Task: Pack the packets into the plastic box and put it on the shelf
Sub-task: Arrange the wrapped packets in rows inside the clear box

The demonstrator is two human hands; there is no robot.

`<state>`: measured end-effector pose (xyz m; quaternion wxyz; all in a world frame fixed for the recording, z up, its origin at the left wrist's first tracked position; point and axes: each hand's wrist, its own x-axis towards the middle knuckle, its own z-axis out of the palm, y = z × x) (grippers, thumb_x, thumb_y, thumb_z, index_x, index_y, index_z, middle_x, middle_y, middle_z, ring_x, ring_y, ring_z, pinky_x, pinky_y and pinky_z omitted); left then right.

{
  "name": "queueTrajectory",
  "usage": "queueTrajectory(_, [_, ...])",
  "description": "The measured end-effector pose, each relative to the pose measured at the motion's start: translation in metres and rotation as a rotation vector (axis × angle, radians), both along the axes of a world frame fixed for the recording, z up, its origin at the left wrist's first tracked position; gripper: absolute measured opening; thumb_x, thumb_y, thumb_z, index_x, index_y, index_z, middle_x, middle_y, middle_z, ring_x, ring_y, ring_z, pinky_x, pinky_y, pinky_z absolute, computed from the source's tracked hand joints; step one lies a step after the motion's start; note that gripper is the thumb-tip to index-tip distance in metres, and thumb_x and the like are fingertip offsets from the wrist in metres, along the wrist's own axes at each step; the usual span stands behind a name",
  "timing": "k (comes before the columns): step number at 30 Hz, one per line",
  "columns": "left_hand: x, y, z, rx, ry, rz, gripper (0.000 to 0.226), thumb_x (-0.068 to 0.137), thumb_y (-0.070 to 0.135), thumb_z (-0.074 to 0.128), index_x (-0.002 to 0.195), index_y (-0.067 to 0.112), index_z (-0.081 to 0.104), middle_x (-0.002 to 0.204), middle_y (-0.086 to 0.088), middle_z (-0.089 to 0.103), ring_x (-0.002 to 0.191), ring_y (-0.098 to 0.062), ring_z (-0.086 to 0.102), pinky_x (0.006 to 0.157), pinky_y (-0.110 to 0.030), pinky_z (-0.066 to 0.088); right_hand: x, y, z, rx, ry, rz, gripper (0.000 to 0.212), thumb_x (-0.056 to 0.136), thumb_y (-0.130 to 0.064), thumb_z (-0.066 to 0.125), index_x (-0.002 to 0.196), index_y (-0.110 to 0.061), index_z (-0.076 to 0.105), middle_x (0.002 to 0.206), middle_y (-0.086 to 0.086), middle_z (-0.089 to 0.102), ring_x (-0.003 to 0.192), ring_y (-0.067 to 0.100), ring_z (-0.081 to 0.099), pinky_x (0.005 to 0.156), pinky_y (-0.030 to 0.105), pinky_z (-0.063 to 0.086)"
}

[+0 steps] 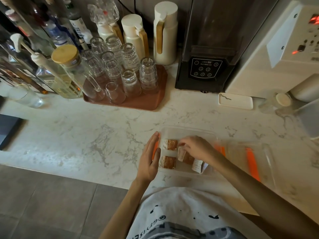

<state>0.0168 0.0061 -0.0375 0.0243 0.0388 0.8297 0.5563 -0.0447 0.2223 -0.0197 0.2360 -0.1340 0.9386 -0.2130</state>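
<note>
Right grip (pixel 195 147): your fingers curl down into the plastic box (pixel 188 130) and close on the far end of the tilted packet (pixel 186 156); your knuckles partly hide the pinch.
Left grip (pixel 151 156): fingers straight and together, flat against the box's left wall over its orange latch (pixel 155 150); it holds nothing and only steadies.
Plastic box: on the desk (pixel 103 135), near the front edge, directly before you, uncovered.
Other packets: the far-left packet (pixel 171 144) and the near-left packet (pixel 168 162) lie flat by the left wall; the white packet (pixel 198 166) leans in the near right corner.
Deciding relation: the tilted packet sits right under your right grip, long axis running far-left to near-right; your right hand is nearer.
Lid (pixel 238 152): on the desk, just right of the box.
Judged remaining: flatten the packet, close the box, shelve it.
</note>
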Motion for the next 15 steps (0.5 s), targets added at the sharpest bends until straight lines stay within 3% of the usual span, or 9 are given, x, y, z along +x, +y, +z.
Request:
queueTrajectory(4, [0.0,0.0,0.0,-0.004,0.004,-0.002,0.05,0.105,0.02,0.042,0.155,0.012,0.039,0.162,0.003,0.04,0.152,-0.011,0.035,0.122,-0.046,0.034,0.016,-0.01,-0.012,0.095,0.046,0.187,0.018,0.089,-0.013,0.064,0.105,-0.019,0.069,0.11,-0.005,0.064,0.106,0.015,0.058,0.086,0.036,0.053])
queueTrajectory(9, [0.0,0.0,0.002,0.006,-0.014,0.007,0.05,0.106,0.021,0.043,0.155,0.015,0.04,0.162,0.003,0.041,0.151,-0.012,0.036,0.121,-0.049,0.037,0.016,0.0,-0.022,0.038,0.13,0.144,0.01,0.089,-0.023,0.068,0.098,-0.022,0.067,0.105,-0.01,0.063,0.103,0.014,0.054,0.087,0.03,0.048])
queueTrajectory(11, [0.0,0.0,0.001,0.008,-0.013,0.006,0.05,0.106,0.021,0.042,0.155,0.014,0.04,0.162,0.002,0.041,0.151,-0.013,0.036,0.121,-0.049,0.036,0.013,0.005,-0.019,-0.089,0.047,0.072,0.007,0.089,-0.028,0.067,0.096,-0.026,0.067,0.102,-0.011,0.06,0.101,0.015,0.054,0.083,0.026,0.043])
queueTrajectory(13, [0.0,0.0,0.001,0.013,-0.013,0.003,0.05,0.105,0.02,0.042,0.155,0.012,0.04,0.162,0.002,0.041,0.152,-0.013,0.036,0.121,-0.049,0.035,0.012,0.008,-0.014,-0.346,-0.13,-0.093,0.004,0.091,-0.027,0.065,0.093,-0.031,0.066,0.101,-0.007,0.059,0.093,0.013,0.061,0.077,0.026,0.049])
queueTrajectory(15, [0.0,0.001,0.001,0.021,-0.017,0.004,0.05,0.105,0.02,0.042,0.155,0.013,0.039,0.161,0.001,0.042,0.151,-0.013,0.036,0.122,-0.049,0.035,0.014,0.005,-0.009,-0.619,-0.331,-0.293,0.012,0.096,-0.023,0.06,0.093,-0.033,0.065,0.101,0.003,0.061,0.073,0.012,0.068,0.058,0.022,0.052])
